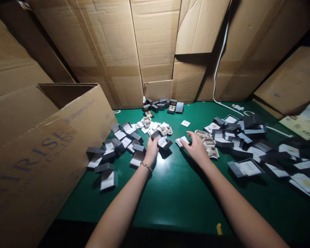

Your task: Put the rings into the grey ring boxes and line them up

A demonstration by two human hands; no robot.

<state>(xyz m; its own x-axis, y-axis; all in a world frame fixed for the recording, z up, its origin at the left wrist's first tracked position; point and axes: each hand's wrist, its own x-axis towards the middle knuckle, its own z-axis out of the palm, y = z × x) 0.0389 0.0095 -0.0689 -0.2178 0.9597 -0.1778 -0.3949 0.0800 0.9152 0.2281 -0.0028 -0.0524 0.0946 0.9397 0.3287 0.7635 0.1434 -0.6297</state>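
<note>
My left hand [151,149] is closed around an open dark grey jewellery box [162,140] with a white lining, held just above the green table [175,186]. A thin bracelet sits on that wrist. My right hand [196,146] reaches forward with its fingers curled over a small white insert [183,141] lying on the table. Beside the right hand lies a heap of beige inserts [209,143]. Several open grey boxes [113,151] are scattered to the left of my left hand.
A large printed carton [41,151] stands at the left. Flattened cardboard [155,48] walls the back. More grey boxes and lids [250,144] spread at the right; a small group [162,105] sits at the back. A white cable [219,62] runs down.
</note>
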